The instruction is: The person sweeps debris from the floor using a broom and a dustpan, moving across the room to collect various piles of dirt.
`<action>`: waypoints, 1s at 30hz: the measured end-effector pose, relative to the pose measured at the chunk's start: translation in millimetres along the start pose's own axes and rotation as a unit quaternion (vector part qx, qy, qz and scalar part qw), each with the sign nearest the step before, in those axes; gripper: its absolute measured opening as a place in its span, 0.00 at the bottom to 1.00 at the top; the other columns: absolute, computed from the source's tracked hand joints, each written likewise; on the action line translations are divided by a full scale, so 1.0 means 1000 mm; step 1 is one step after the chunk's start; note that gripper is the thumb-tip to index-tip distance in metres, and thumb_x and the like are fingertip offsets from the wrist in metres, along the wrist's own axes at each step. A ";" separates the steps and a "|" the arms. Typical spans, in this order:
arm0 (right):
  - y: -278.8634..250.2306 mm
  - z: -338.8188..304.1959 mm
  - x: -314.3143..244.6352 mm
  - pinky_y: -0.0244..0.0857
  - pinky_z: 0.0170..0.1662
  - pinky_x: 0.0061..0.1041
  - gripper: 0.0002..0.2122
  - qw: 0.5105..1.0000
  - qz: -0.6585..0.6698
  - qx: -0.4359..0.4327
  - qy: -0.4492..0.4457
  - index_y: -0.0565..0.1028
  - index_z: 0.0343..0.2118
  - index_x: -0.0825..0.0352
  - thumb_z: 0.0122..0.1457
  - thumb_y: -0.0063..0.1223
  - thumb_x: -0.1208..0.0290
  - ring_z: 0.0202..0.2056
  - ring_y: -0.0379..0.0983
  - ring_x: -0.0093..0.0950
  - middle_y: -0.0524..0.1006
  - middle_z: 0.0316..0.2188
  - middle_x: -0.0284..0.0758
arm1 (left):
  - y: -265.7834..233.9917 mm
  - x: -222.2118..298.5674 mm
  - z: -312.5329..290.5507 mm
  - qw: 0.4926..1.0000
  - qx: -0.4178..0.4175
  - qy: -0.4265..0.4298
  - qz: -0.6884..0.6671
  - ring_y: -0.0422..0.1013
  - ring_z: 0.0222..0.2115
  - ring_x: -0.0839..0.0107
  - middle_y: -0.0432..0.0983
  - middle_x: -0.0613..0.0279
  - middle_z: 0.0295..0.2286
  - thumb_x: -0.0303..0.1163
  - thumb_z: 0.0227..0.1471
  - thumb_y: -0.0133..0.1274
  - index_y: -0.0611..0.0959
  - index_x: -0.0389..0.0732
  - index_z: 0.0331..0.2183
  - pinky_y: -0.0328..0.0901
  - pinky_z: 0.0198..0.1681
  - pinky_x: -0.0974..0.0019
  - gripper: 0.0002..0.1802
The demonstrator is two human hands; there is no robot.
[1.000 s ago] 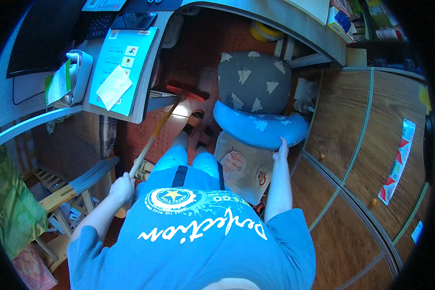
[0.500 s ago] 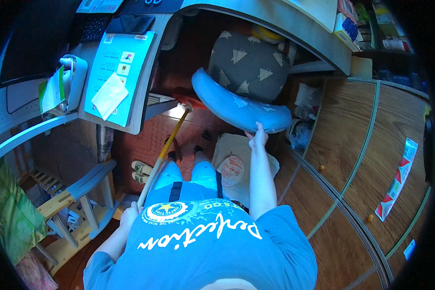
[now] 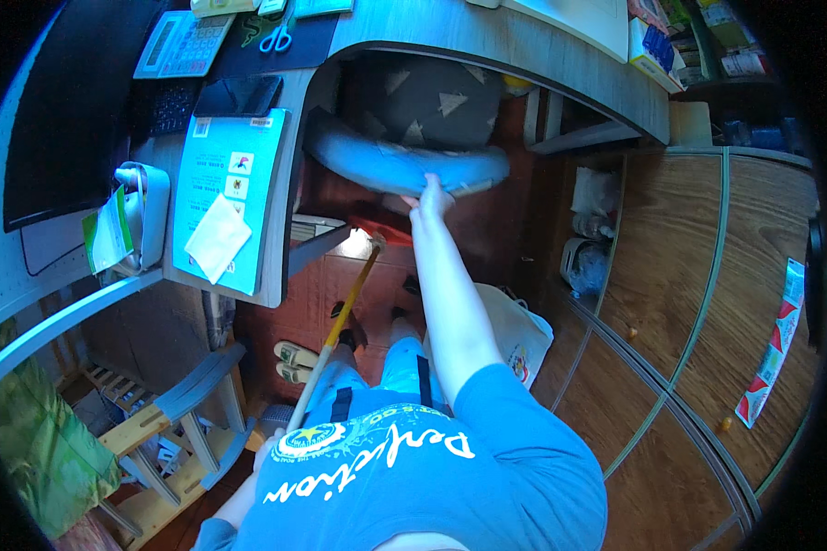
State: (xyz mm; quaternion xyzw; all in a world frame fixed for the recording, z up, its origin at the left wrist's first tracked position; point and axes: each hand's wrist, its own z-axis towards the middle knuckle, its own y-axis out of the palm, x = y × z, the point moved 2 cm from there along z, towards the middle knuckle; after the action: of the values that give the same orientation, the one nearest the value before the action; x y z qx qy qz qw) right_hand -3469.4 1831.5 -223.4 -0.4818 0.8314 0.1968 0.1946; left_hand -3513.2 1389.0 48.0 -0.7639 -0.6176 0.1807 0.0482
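A chair with a triangle-patterned grey seat [image 3: 432,101] stands partly under the desk. Its curved backrest [image 3: 368,165] faces me, and my right hand [image 3: 432,195] grips its near edge with the arm stretched forward. Down at my left side, my left hand [image 3: 265,452] is closed around the pale upper end of a long-handled pole [image 3: 340,321], partly hidden by my shirt. The pole slants forward past my legs, yellow lower down. Its far end meets the reddish floor beside a desk leg; what kind of head it has is unclear.
The desk [image 3: 579,69] curves around the chair, carrying a blue booklet [image 3: 220,174], phone, calculator and scissors. Wooden cabinets [image 3: 662,220] line the right. A wooden rack [image 3: 147,432] stands left, slippers [image 3: 294,361] lie on the floor, and a pale bag [image 3: 515,321] sits right of my legs.
The chair has moved forward and left, further under the desk, with my right hand on its backrest and my arm reaching further. My left hand still holds the pole.
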 end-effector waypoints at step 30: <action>-0.078 -0.181 0.137 0.58 0.39 0.35 0.13 0.450 -0.546 -0.507 -0.491 0.70 0.16 0.66 0.44 0.51 0.60 0.32 0.65 0.37 0.70 0.22 0.40 | -0.029 0.122 0.030 0.905 -0.123 0.234 -0.332 0.63 0.14 0.75 0.64 0.63 0.19 0.27 0.50 0.41 0.55 0.45 0.52 0.61 0.16 0.73 0.27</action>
State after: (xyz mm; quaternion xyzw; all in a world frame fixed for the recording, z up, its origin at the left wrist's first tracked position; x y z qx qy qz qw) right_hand -3488.5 1603.2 -151.7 -0.6731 -0.0847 0.6409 0.3591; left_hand -3529.3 1508.5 2.5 -0.5346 -0.8240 -0.1076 0.1540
